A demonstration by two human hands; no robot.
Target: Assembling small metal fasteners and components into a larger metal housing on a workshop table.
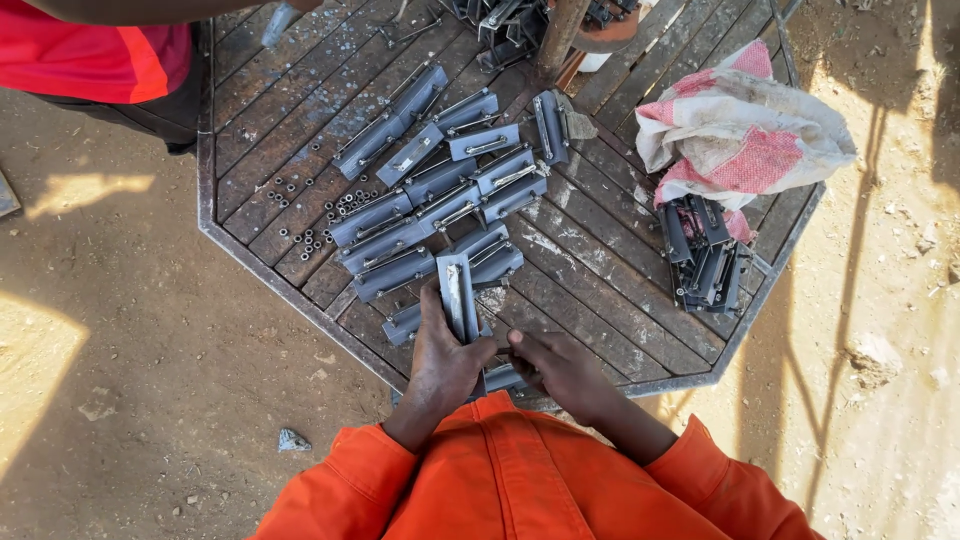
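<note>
Where the octagonal work table (240, 232) meets the person's orange sleeves, both hands sit at its near edge. Left hand (445, 362): fingers closed around a grey metal channel bracket (457, 296), held upright with its open side toward the camera, its top end just overlapping the nearest pieces of the pile. Right hand (560, 368): fingers curled together low against the foot of that same bracket; what they pinch is hidden under the knuckles, possibly a small fastener, and a second grey piece (500, 378) shows just below between the two hands. Table top: dark slats in a steel frame, holding loose stock rather than any bin. Main pile of grey brackets (440, 195), lying flat and overlapping, running from the table's middle toward the near edge, several with thin rods laid in their channels. Scatter of small nuts (325, 215), loose on the slats just left of that pile. Second stack of darker brackets (705, 255), heaped at the right edge. White and red woven sack (745, 125), crumpled, resting above that stack and touching it, its contents not visible. Another person in a red shirt (95, 50), standing at the far left corner. Bare earth ground (150, 400) around the table.
</note>
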